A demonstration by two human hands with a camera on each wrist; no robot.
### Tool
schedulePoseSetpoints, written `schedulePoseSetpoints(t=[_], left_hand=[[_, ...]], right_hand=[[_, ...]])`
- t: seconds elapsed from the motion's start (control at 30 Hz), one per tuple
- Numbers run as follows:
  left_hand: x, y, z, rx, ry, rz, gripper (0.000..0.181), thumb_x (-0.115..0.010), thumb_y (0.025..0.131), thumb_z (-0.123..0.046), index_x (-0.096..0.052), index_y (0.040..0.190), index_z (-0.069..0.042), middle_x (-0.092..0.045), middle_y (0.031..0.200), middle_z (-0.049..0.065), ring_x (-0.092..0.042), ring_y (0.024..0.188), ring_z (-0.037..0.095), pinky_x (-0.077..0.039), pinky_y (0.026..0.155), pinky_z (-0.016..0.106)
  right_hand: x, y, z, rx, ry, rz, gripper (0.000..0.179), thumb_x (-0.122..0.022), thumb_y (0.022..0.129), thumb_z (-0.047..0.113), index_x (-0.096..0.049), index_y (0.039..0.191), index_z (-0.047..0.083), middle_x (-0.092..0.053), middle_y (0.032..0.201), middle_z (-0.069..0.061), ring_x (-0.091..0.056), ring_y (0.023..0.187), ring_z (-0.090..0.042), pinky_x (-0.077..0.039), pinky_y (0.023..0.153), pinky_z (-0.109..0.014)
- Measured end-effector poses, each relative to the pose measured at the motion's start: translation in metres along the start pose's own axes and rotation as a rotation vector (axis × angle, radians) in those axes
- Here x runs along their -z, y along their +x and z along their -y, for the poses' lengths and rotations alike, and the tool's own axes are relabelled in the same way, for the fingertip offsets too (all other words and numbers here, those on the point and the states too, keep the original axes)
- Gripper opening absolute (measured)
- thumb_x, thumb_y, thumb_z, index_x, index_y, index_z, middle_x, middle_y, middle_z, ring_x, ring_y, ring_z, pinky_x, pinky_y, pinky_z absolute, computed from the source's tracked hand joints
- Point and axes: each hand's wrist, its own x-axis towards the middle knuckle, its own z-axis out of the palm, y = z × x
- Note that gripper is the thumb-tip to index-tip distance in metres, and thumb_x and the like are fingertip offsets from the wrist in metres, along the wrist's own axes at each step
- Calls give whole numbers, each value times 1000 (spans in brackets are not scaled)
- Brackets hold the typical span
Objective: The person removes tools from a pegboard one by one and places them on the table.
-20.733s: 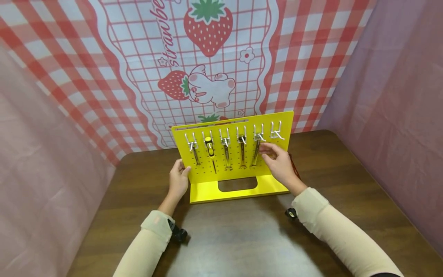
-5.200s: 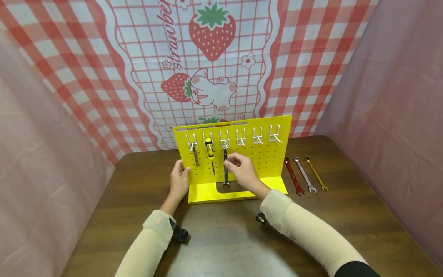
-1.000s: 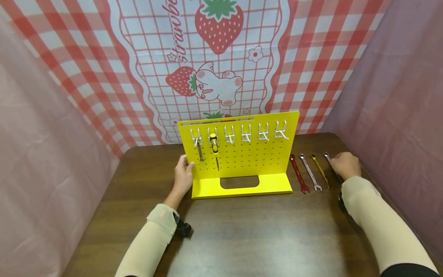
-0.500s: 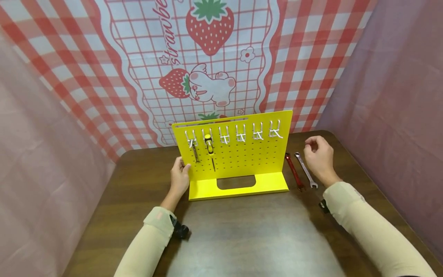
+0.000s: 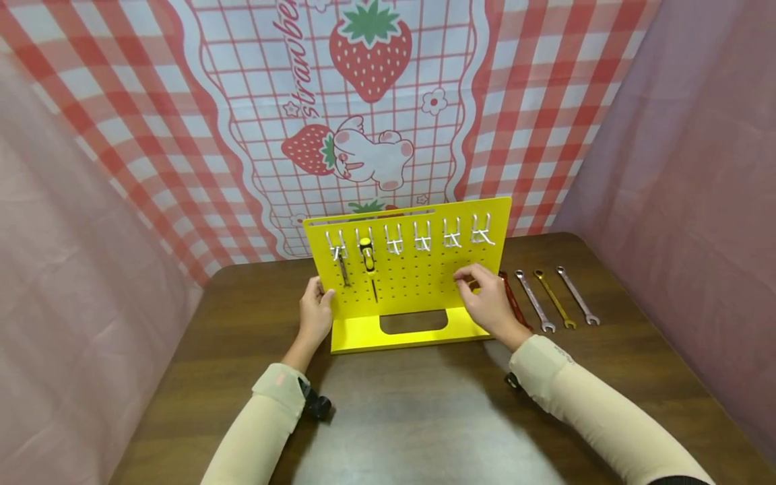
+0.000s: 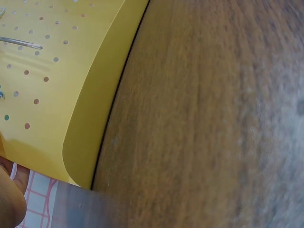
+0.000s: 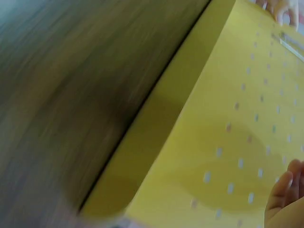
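Note:
A yellow pegboard (image 5: 418, 286) stands on the table. My left hand (image 5: 315, 311) grips its left edge, thumb in front. Before the board's right part is my right hand (image 5: 488, 300), its fingers loosely bent with nothing visible between them. On the leftmost hook hangs a small wrench (image 5: 342, 269); beside it hangs a yellow-and-black screwdriver (image 5: 367, 257). Right of the board, wrenches lie in a row: a red wrench (image 5: 516, 308), partly hidden by my right hand, a silver wrench (image 5: 535, 300), a gold wrench (image 5: 554, 299) and another silver wrench (image 5: 578, 296).
Several bare metal hooks (image 5: 422, 241) line the board's upper part. A wooden table (image 5: 412, 417) extends in front of the board. Behind it hangs a strawberry-print cloth (image 5: 521, 135), with a pinkish curtain (image 5: 679, 202) on the right.
The wrenches that hung on the middle hooks now lie on the table at right. My right hand has left the rightmost wrench and moved left to the board; the left hand stays put.

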Motion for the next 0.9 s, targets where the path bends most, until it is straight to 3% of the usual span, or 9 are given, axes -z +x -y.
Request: schedulePoseSetpoints(t=[0.13, 0.3, 0.67, 0.9], left_hand=[[1, 0, 1, 4, 19, 3, 17, -57, 97, 11, -55, 113, 9, -61, 93, 23, -59, 89, 28, -48, 73, 21], [1, -4, 1, 25, 27, 7, 16, -57, 97, 10, -55, 112, 9, -60, 91, 23, -59, 89, 29, -47, 73, 19], [0, -3, -1, -1, 29, -2, 16, -57, 97, 9, -55, 113, 8, -61, 92, 24, -60, 88, 29, -48, 73, 21], [0, -2, -2, 14, 6, -9, 17, -58, 96, 11, -56, 112, 8, -61, 91, 23, -60, 87, 27, -48, 73, 19]], right_hand=[[-26, 2, 10, -65, 34, 115, 10, -66, 94, -3, -72, 102, -1, -72, 96, -8, -66, 85, -21, -56, 72, -35], [-53, 7, 24, -114, 112, 198, 14, -66, 97, 4, -72, 110, 0, -74, 100, -7, -68, 87, -19, -57, 74, -37], [-87, 20, 50, -209, 195, 248, 19, -67, 98, 10, -72, 116, 6, -73, 108, -3, -68, 96, -16, -57, 84, -39], [-101, 34, 62, -326, 277, 309, 34, -68, 98, 15, -64, 130, 6, -70, 118, -5, -66, 106, -19, -56, 90, -36]])
